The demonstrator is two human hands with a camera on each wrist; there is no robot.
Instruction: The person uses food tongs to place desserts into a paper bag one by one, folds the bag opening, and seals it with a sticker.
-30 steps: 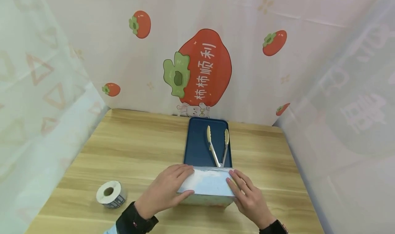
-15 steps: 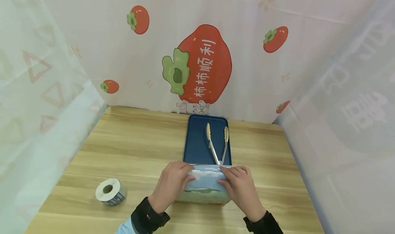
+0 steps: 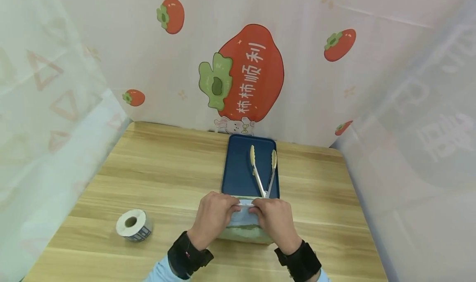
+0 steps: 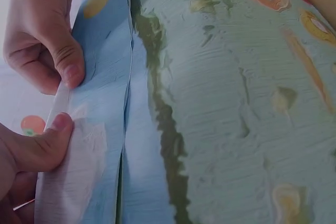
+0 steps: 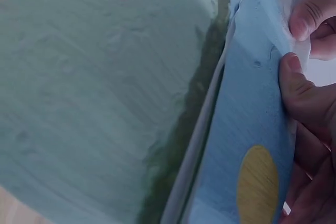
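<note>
A paper bag [image 3: 245, 233] with a painted blue and green pattern stands at the near middle of the table, its top folded over into a blue flap [image 4: 100, 77]. Both hands pinch the flap's upper edge, close together near its middle. My left hand [image 3: 211, 216] grips the left part, thumb on the near face. On the right part, my right hand [image 3: 277, 222] holds the edge the same way. In the left wrist view, orange and yellow flowers decorate the bag's green side. The fingers behind the fold are mostly hidden.
Behind the bag lies a dark blue tray [image 3: 238, 166] bearing metal tongs [image 3: 259, 178] with cream tips. A roll of labels [image 3: 134, 225] sits on the wooden table [image 3: 167, 166] at the left. Printed curtains [image 3: 178, 63] enclose the back and sides.
Both hands have come inward from the bag's top corners to the middle of the fold. Their fingers went from lying flat on the flap to pinching its edge, and more green side shows.
</note>
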